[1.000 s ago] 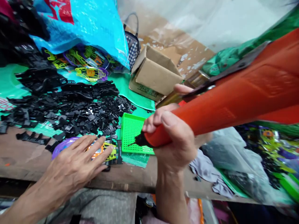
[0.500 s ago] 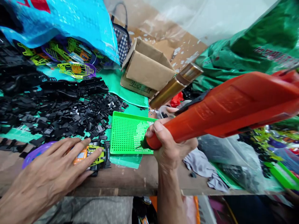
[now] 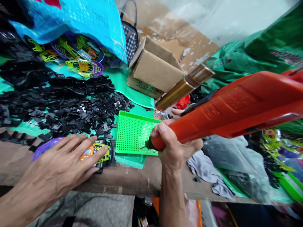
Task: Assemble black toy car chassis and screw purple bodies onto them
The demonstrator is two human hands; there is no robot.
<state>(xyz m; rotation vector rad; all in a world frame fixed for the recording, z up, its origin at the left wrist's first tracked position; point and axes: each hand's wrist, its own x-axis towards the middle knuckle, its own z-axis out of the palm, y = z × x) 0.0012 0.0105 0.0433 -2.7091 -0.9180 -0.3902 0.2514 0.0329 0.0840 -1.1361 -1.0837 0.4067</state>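
Observation:
My left hand point(image 3: 68, 160) lies over a toy car point(image 3: 101, 154) at the front of the bench, holding it with fingers along the top and thumb at the near side. The car shows an orange body, a yellow-green frame, a purple part and a black end piece; my palm covers much of it. In my right hand point(image 3: 174, 145) is a large red electric screwdriver point(image 3: 213, 110), fingers wrapped round its front end. Its thin bit points left, above a green perforated tray point(image 3: 127, 134) and apart from the car.
Many small black plastic parts point(image 3: 71, 110) are heaped at left, behind the car. Farther back are a blue bag point(image 3: 90, 25), a cardboard box point(image 3: 156, 69) and a gold cylinder point(image 3: 184, 88). To the right lie a grey cloth point(image 3: 203, 167) and a clear plastic bag point(image 3: 236, 160).
The view has shifted slightly, so the bench things appear a little farther right. Both hands keep their holds on the toy car and the electric screwdriver.

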